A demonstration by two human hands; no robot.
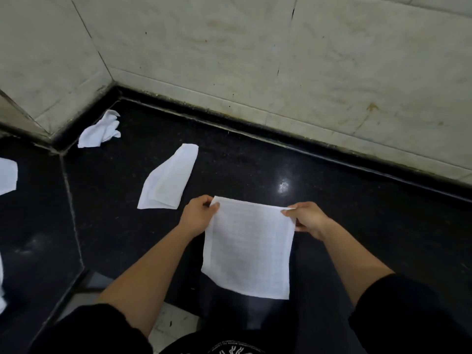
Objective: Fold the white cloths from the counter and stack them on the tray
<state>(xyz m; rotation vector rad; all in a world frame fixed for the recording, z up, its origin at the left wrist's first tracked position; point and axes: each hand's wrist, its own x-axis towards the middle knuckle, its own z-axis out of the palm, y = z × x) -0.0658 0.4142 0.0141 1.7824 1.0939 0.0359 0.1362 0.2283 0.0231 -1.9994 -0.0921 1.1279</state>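
Note:
I hold a white cloth spread flat in front of me above the black counter. My left hand pinches its top left corner and my right hand pinches its top right corner, so the cloth hangs down toward my body. A loosely folded white cloth lies on the counter just left of my left hand. A crumpled white cloth sits in the far corner by the wall. No tray is in view.
Pale tiled walls close off the counter at the back and left. More white cloth shows at the left edge and lower left. The counter's front edge runs diagonally at lower left, with light floor tiles below.

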